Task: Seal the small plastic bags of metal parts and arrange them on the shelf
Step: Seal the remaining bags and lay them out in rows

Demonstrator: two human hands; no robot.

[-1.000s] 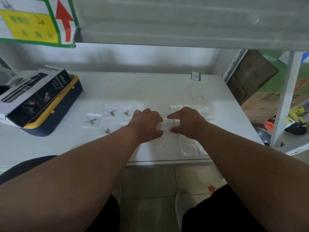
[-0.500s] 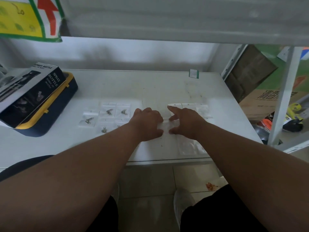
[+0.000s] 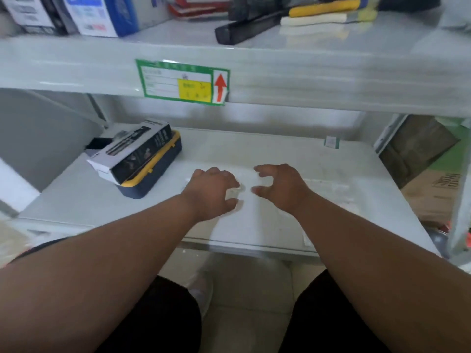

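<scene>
**Bag under the left hand, seal not yet checked**

The shelf (image 3: 318, 169) carried the work, both forearms reaching in over its front edge. The left hand (image 3: 211, 191) rested on a small bag (image 3: 233, 193), its fingers curled down over the plastic; blur left it unclear whether the thumb pinched the bag or only pressed it. The right hand (image 3: 283, 186) hovered just beside, fingers spread and bent, gripping nothing.

To seal well, the left hand would likely need to pin the bag flat while the right ran thumb and forefinger along the whole strip, pushing air out first. Setting it down square with the others would keep the rows tidy.

Counted, largest first: 1 shelf in use, 1 upper shelf (image 3: 76, 64), 1 box (image 3: 132, 151) lying on 1 case (image 3: 153, 179), 1 label (image 3: 182, 82), 2 hands, 1 bag plainly visible. Other bags could not be counted through the blur.
</scene>
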